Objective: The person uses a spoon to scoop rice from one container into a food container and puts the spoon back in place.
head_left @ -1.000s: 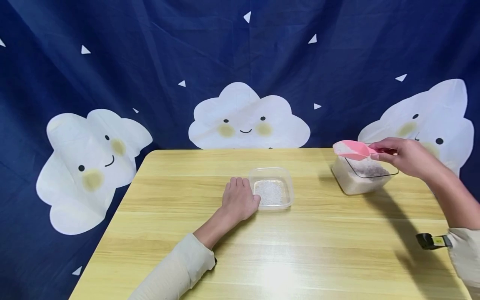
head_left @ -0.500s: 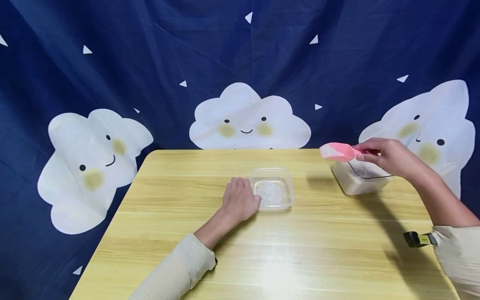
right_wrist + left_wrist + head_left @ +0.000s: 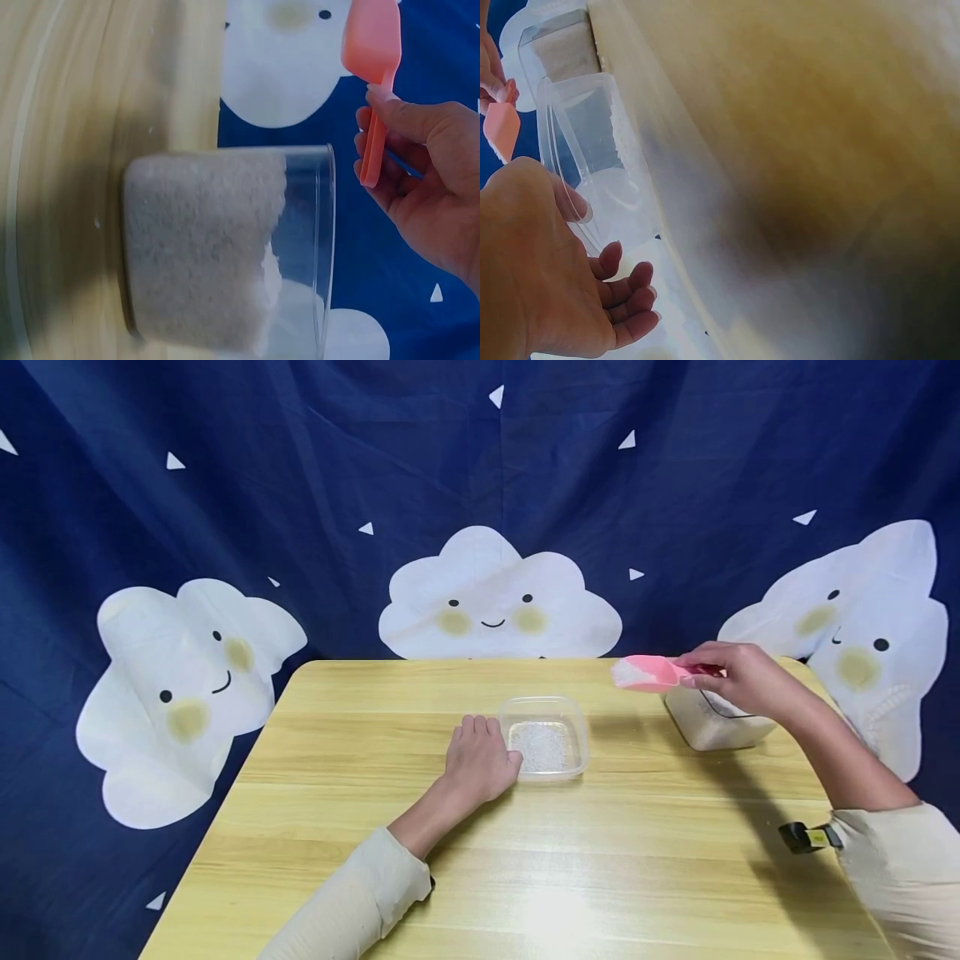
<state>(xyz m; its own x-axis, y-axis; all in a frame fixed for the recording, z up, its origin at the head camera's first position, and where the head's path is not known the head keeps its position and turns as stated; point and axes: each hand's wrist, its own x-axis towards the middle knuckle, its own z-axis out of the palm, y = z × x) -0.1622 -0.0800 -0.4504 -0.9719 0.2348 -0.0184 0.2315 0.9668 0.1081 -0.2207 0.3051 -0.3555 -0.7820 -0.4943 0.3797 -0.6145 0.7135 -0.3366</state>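
My right hand [image 3: 738, 675] grips a pink scoop [image 3: 660, 674] by its handle, level above the table. White, rice-like grains [image 3: 628, 674] lie in the scoop's front part. Below and to the right stands a larger clear container [image 3: 324, 247], filled more than halfway with the same grains. My left hand [image 3: 482, 762] holds the left side of a smaller clear plastic container [image 3: 581, 760], thumb by its near corner and fingers curled at its side. A thin layer of grains covers this container's bottom. In the left wrist view, the thumb [image 3: 571, 204] is at the rim.
Both containers stand on a light wooden table [image 3: 420, 702], the larger one near the back right edge. A dark blue curtain [image 3: 337, 460] with white clouds hangs right behind the table. A few loose grains dot the tabletop beside the larger container.
My right hand has carried the loaded scoop leftward and slightly down, from over the larger container to left of it. The left hand and the smaller container have stayed in place.
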